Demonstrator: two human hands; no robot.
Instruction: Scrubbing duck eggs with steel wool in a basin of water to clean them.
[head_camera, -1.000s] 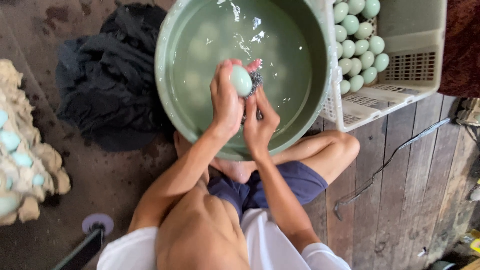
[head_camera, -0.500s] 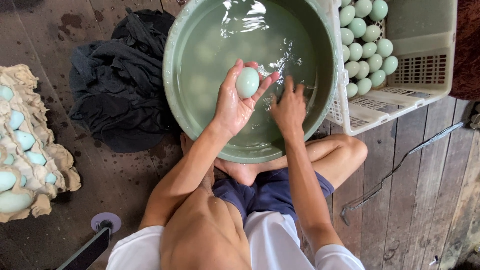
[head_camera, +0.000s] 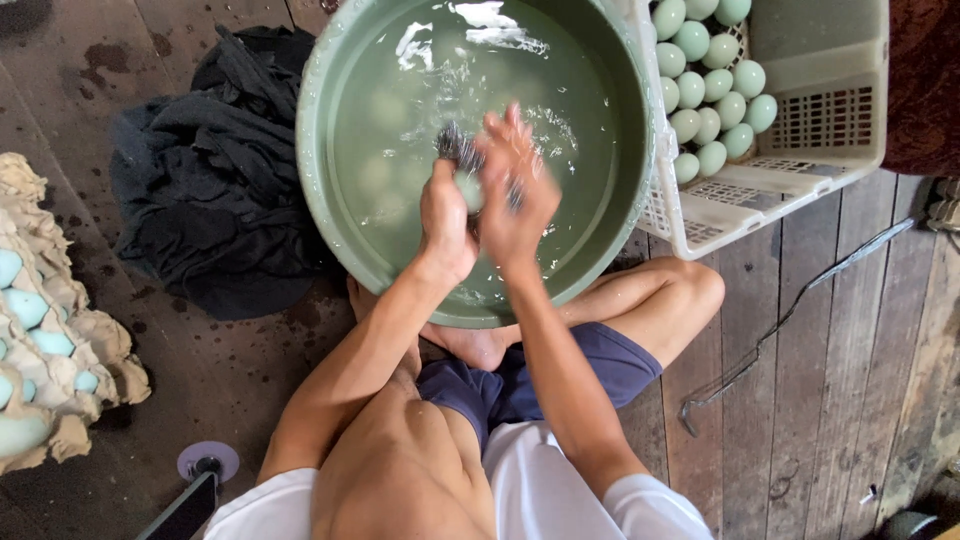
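The left hand (head_camera: 445, 222) grips a wet egg (head_camera: 470, 190) over the basin (head_camera: 330, 215); the right hand (head_camera: 515, 190), blurred, closes on a dark scrubber (head_camera: 455, 148). Hard scrubbing could crack or drop it. Right of the hands, the basket (head_camera: 830, 120) holds more eggs.

— Basins?
— One green basin (head_camera: 330, 200) of water, with one egg (head_camera: 470, 190) held over it.
— Baskets?
— One white basket (head_camera: 830, 120); about thirteen pale green eggs (head_camera: 715, 95) showed in it.
— Trays?
— One stack of pulp trays (head_camera: 60, 330), about six blue eggs (head_camera: 28, 308) visible.
— Cloths?
— One dark cloth (head_camera: 210, 190).
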